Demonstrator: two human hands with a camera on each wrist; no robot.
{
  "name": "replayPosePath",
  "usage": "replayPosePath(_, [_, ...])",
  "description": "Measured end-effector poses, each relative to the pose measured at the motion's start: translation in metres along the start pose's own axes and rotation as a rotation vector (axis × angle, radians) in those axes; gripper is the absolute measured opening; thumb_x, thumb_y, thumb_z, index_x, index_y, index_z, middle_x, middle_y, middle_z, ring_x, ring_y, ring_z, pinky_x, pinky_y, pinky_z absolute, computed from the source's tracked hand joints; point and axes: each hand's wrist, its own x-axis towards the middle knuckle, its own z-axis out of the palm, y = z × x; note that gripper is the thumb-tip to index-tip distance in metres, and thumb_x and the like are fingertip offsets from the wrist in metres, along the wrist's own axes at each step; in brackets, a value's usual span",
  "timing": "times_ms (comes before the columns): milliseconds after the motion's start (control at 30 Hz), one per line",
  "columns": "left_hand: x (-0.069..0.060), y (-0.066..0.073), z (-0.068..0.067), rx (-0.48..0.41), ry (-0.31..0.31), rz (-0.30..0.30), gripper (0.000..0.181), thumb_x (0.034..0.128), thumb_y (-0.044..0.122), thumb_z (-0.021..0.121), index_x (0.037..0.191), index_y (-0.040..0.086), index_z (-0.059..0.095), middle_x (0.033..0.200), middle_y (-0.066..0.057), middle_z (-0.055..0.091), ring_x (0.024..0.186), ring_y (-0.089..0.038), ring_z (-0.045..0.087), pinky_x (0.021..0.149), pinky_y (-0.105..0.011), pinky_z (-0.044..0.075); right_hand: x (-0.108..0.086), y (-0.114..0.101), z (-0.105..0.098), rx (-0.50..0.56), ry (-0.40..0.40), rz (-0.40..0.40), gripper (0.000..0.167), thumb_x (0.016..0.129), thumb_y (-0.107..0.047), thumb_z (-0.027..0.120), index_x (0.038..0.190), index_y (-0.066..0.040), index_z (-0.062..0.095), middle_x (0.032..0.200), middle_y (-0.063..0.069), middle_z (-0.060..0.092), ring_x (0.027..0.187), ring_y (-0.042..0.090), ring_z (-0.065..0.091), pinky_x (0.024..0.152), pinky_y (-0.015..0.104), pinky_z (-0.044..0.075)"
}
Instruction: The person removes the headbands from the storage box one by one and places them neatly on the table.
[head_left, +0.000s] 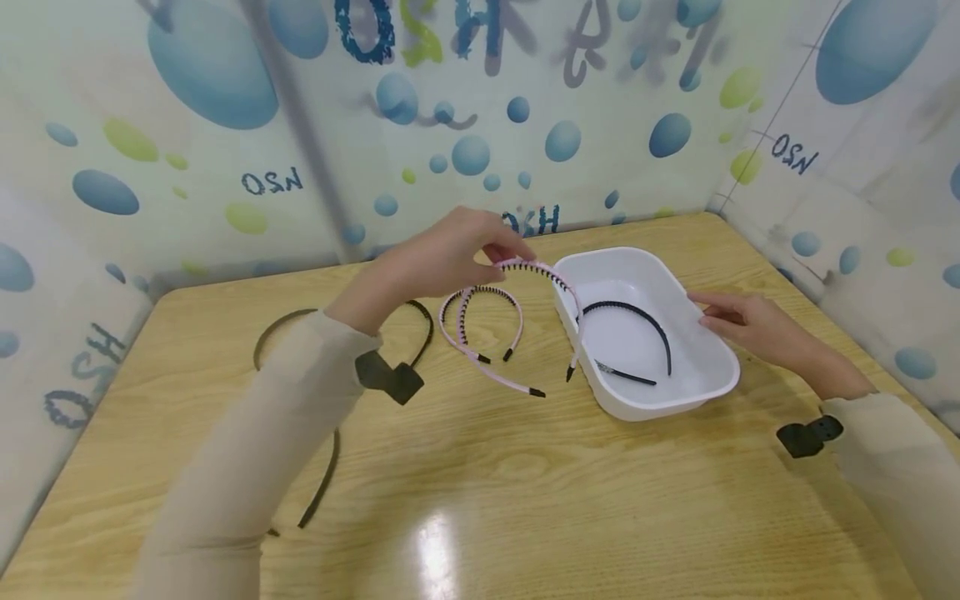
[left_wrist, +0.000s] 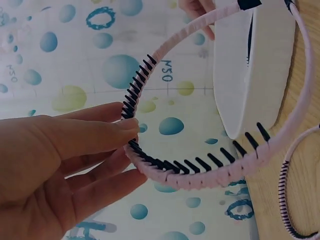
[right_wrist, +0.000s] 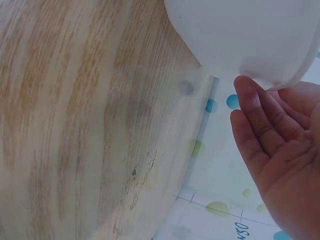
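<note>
My left hand pinches a pink headband with black teeth between thumb and fingers. This headband hangs in the air, one end close to the left wall of a white plastic tray. On the far right, my right hand holds the tray's rim with its fingertips; the right wrist view shows those fingers against the outside, the thumb partly hidden. Inside the tray lie a black toothed headband and a thin black piece with a glittery end.
Another pink headband lies on the wooden table, left of the tray. Further left are black headbands, partly covered by my left sleeve. A patterned wall closes off the back and right side.
</note>
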Motion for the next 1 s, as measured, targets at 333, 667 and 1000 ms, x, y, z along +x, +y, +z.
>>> replayPosePath(333, [-0.022,-0.021,0.003,-0.015,-0.032,-0.01,0.032,0.0826,-0.008,0.06,0.113,0.001,0.064,0.107,-0.01,0.063,0.096,-0.021,0.058,0.084,-0.031,0.047,0.0,0.001,0.0,0.003,-0.012,0.016,0.043,0.093,-0.009,0.052,0.132,0.008,0.042,0.099,0.02,0.061,0.077,0.007,0.052,0.059,0.017,0.044])
replayPosePath(667, [-0.042,-0.041,0.009,-0.014,-0.084,-0.063,0.031,0.0833,-0.008,0.06,0.113,0.002,0.064,0.108,-0.011,0.063,0.095,-0.023,0.059,0.083,-0.035,0.048,0.001,0.0,-0.001,0.007,-0.014,0.022,0.043,0.093,-0.008,0.052,0.132,0.009,0.042,0.101,0.021,0.06,0.078,0.004,0.051,0.059,0.017,0.044])
replayPosePath(1000, [-0.062,-0.062,0.025,-0.044,-0.109,-0.121,0.03,0.0834,-0.008,0.059,0.111,0.002,0.065,0.104,-0.01,0.064,0.093,-0.023,0.059,0.081,-0.035,0.049,0.001,0.001,0.0,0.002,-0.006,0.007,0.042,0.093,-0.007,0.053,0.13,0.01,0.043,0.097,0.02,0.061,0.076,0.005,0.052,0.059,0.016,0.044])
